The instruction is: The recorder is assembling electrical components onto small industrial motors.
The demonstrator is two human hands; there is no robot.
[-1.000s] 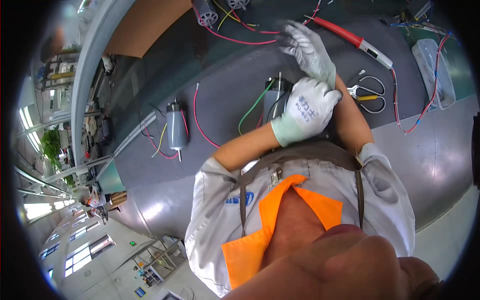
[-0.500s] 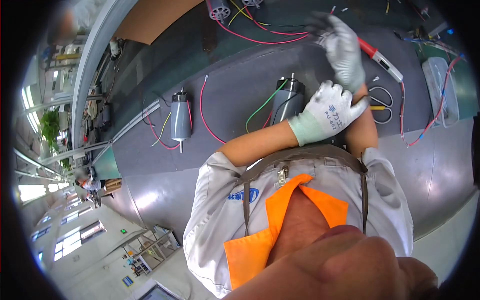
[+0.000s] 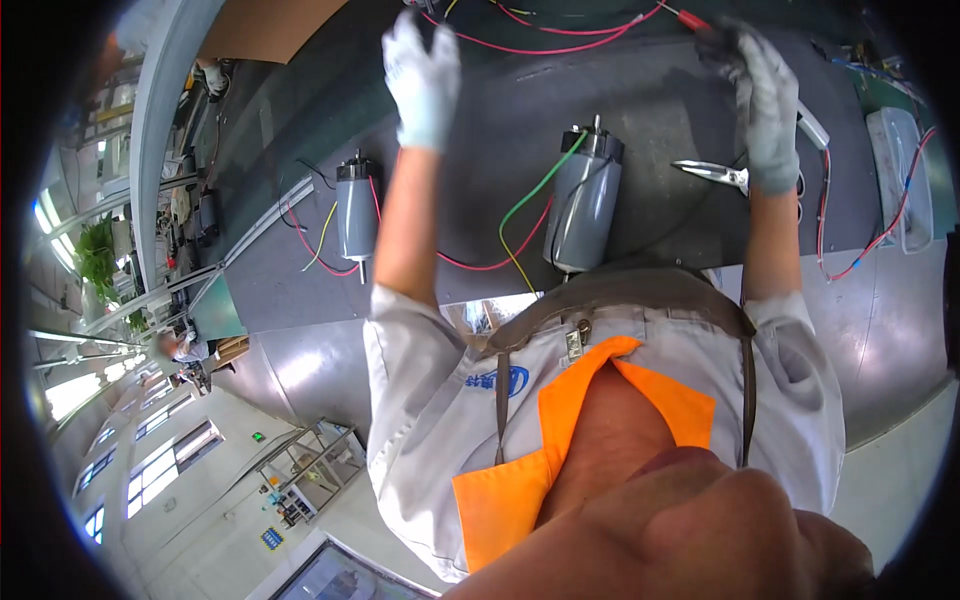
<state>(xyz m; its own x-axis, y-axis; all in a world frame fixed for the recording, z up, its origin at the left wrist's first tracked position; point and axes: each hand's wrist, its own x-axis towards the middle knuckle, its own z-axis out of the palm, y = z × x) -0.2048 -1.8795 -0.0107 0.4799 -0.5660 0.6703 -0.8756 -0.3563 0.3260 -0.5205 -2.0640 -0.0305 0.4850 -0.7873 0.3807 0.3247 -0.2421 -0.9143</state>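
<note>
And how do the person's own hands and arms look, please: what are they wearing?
The left hand wears a white glove with a pale greenish cuff. The right hand has a greyish-white glove, dark toward its blurred fingertips. Light grey sleeves end short of the wrists, leaving the forearms bare.

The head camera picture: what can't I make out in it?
In the head view:
Red-and-white tool: its middle is hidden behind the right hand.
Whether the right hand grips anything: unclear, fingers blurred.
Scissors: handles mostly hidden by the right wrist.
Grey part near the left hand: cut off by the top edge.
</note>
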